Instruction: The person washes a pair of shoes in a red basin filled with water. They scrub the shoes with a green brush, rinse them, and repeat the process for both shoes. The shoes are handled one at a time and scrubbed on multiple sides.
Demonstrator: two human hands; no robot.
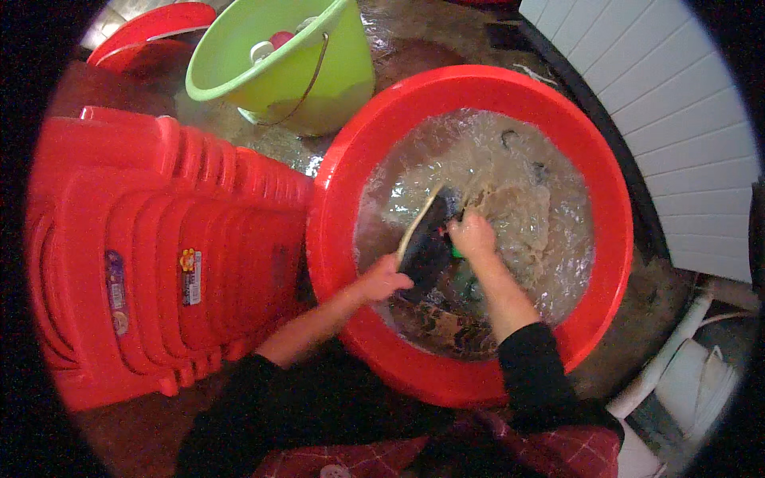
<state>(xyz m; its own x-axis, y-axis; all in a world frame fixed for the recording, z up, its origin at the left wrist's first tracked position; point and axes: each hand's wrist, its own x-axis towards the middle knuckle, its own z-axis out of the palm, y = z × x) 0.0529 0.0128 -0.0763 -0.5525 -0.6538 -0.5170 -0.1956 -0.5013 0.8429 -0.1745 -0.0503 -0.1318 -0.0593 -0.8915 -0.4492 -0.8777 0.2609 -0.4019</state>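
Note:
A large round red plastic tub (pixel 469 385) holds murky, rippling water. Over its left part, a dark shoe-like item (pixel 423 248) with a pale curved edge is tilted on its side; its exact kind is unclear. My left hand (pixel 385 279) grips the lower end of it, the thumb across the dark face. Beside the item's upper right side, my right hand (pixel 472 234) is closed on a small dark thing, perhaps a brush, mostly hidden by the fingers. Something green shows just below that hand. Patterned brown material (pixel 445 328) lies in the water near the tub's lower wall.
Stacked red plastic stools (pixel 149 257) stand close at the tub's left. A lime-green bucket (pixel 334 83) with small items inside stands beyond it on the wet floor. White slatted panelling (pixel 669 119) borders the right side.

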